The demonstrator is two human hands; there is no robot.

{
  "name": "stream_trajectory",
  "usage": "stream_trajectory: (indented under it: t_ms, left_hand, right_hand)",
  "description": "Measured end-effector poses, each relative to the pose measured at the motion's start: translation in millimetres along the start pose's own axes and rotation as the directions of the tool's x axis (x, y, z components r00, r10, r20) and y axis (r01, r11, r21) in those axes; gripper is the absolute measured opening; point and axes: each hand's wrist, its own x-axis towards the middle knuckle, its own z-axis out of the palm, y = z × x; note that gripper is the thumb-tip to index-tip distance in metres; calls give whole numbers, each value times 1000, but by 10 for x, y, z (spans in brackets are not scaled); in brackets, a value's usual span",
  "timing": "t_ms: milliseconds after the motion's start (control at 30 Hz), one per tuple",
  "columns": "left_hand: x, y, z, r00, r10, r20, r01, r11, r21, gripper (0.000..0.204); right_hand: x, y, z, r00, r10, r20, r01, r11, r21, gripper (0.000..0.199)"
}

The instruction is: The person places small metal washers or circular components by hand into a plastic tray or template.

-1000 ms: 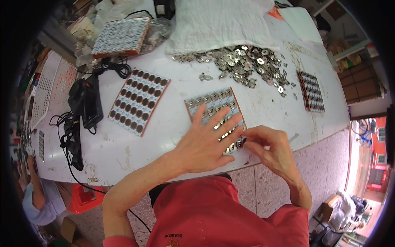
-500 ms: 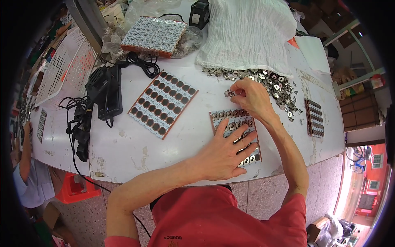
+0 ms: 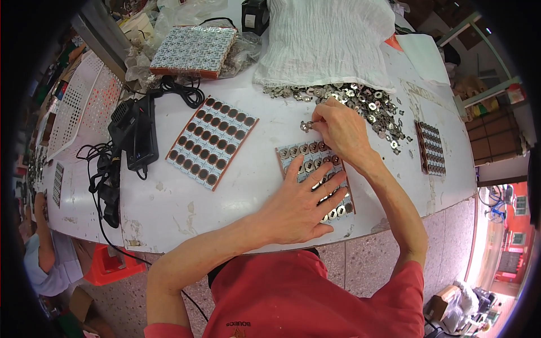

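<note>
Now, my left grip lies flat, fingers spread apart, across a pale rectangular panel set with round silver discs on the white tabletop. My right grip is bent with fingers close together beside a small cluster of shiny metal pieces, just beyond the panel; whether it clamps one, I cannot tell.

A white basket stands near black devices.
</note>
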Motion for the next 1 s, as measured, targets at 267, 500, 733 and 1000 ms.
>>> stream_trajectory:
  t_ms: [267, 500, 733, 1000]
  left_hand:
    - [-8, -2, -13, 1000, -7, 13, 7, 1000, -9, 72]
    - [-17, -31, -50, 992, 35, -123, -44, 997, -68, 69]
    - [19, -279, -157, 779, -380, -499, 101, 861, -499, 44]
    - [34, -421, -230, 670, -742, 8, -85, -88, -993, 34]
  right_hand:
    - [-7, -80, -129, 996, 92, -3, -88, 961, 264, 6]
    - [-48, -65, -117, 985, 156, -68, -94, 833, 546, 5]
    - [-186, -64, -114, 957, 78, -280, 114, 786, 607, 5]
    - [-327, -204, -94, 849, -260, -461, 460, 793, 400, 22]
